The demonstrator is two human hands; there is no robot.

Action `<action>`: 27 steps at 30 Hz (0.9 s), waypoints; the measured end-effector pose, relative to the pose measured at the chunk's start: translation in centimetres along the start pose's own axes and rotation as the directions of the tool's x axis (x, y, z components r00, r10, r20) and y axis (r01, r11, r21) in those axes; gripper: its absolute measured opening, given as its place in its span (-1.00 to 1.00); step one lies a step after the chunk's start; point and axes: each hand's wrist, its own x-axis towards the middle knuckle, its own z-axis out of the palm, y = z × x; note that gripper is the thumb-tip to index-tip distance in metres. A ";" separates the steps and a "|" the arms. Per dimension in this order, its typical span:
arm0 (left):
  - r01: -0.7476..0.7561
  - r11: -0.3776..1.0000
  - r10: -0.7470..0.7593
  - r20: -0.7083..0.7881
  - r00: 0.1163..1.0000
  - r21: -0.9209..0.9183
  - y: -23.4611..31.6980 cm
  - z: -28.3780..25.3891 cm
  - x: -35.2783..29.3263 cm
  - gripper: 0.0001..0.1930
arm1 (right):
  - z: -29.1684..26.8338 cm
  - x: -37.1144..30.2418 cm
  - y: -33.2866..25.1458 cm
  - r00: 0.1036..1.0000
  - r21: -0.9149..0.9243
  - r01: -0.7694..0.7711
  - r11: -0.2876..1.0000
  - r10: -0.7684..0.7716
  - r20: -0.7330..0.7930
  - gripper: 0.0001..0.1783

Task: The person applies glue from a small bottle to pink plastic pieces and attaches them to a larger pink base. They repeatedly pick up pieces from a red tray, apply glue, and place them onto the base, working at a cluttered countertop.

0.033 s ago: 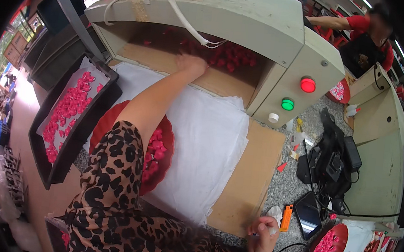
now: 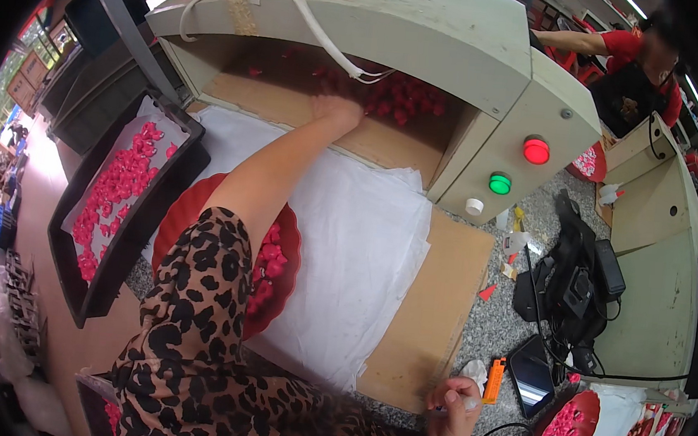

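Observation:
My left hand reaches into the open front of a grey-beige box-shaped machine, over its cardboard floor. Its fingers are blurred in shadow, just left of a pile of small bright pink pieces. Under my left forearm stands a red scalloped bowl with more pink pieces, partly covered by the arm. At the lower right my right hand is closed, thumb against curled fingers, around a small whitish, translucent thing whose kind I cannot make out. It is beside an orange plastic piece.
White cloth and cardboard lie before the machine. A black tray of pink pieces stands left. Right are red and green buttons, a phone, cables, a black strap bundle and another red bowl. A co-worker is behind.
My left hand has shifted slightly to the right inside the machine, its fingers now more blurred. My right hand stays closed in nearly the same place.

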 end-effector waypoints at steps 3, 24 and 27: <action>-0.112 0.986 0.109 -0.029 0.994 -0.120 3.3 0.2 0.8 -0.42 | 0.0 0.4 0.0 1.000 -0.036 0.005 0.999 -0.005 -0.012 -0.77; -0.775 0.625 0.754 -0.332 0.567 0.095 7.4 3.6 5.6 -0.72 | 0.3 0.7 -0.5 0.994 -0.002 -0.107 0.994 0.107 -0.014 -0.75; -0.679 0.733 0.658 -0.218 0.721 -0.033 5.0 2.8 6.5 -0.69 | 0.1 0.6 -0.5 0.995 0.033 -0.101 0.994 0.102 -0.017 -0.74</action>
